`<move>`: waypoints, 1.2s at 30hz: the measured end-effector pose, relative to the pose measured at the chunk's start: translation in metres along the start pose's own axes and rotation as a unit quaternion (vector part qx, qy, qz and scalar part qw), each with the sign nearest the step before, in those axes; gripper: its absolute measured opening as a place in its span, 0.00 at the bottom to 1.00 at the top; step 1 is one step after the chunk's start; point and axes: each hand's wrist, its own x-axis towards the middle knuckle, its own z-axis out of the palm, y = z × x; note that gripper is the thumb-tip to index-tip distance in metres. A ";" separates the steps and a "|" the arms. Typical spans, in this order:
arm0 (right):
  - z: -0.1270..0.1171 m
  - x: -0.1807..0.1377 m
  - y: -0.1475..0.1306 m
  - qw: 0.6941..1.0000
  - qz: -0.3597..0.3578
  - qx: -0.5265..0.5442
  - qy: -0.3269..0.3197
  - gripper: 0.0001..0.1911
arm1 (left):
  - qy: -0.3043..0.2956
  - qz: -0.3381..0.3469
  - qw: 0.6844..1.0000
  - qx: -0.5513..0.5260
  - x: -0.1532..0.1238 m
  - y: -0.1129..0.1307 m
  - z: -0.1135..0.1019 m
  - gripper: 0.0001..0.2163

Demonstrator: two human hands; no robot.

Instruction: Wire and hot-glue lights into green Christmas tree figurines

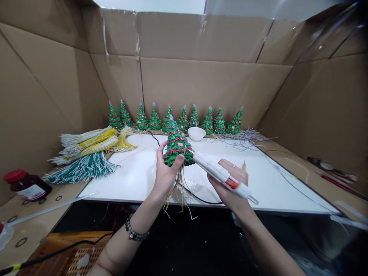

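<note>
My left hand (167,168) grips a small decorated Christmas tree (176,147) near its base and holds it upright over the front of the white board. Red trim and small ornaments run round its green tiers, and yellow, white and dark wires (180,188) hang from underneath. In my right hand (230,184) is a white hot glue gun (218,172) with an orange-red trigger part. Its nozzle points up and left, at the tree's lower right side; whether it touches cannot be made out. A black cord passes below the tree.
Several similar trees (154,118) line the back, with a white bowl (196,133) before them. Bundles of yellow-white wires (92,143) and green-white wires (83,168) lie left, near a red-lidded jar (27,186). Loose wires (244,138) lie back right. Cardboard walls (207,84) enclose the board (129,180).
</note>
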 end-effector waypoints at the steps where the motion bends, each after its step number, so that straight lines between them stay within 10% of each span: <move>1: 0.000 0.000 0.000 1.000 -0.001 0.000 0.001 0.17 | 0.000 0.000 1.000 0.000 0.000 0.000 0.000 0.40; 36: -0.003 -0.001 0.001 0.999 0.021 0.032 0.038 0.10 | -0.007 -0.033 0.999 -0.012 -0.001 0.007 0.002 0.42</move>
